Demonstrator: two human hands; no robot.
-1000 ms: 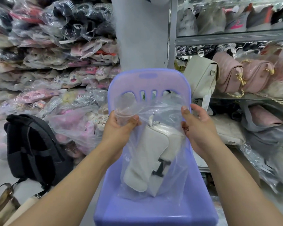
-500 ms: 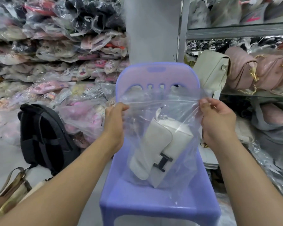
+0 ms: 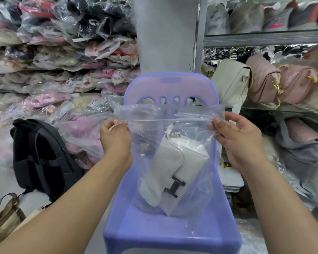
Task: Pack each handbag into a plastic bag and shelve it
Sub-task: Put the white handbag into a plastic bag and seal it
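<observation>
Chair seat point(image 3: 154, 228) | handbag point(image 3: 173, 173) in plastic bag point(image 3: 173, 114) | between left hand point(image 3: 114, 138), right hand point(image 3: 240, 138)

I see a white handbag point(image 3: 170, 176) with a black H-shaped clasp point(image 3: 175, 185) inside a clear plastic bag point(image 3: 173, 136), resting on a lilac-blue plastic chair point(image 3: 170, 230). To my left a black backpack point(image 3: 39, 158) leans by the grey floor point(image 3: 2, 178). On the shelf sit one cream bag point(image 3: 231, 82) and pale pink quilted bags point(image 3: 281, 83) with gold chains.

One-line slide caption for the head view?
Both hands, left and right, stretch a clear plastic bag holding a white handbag over a purple chair.
</observation>
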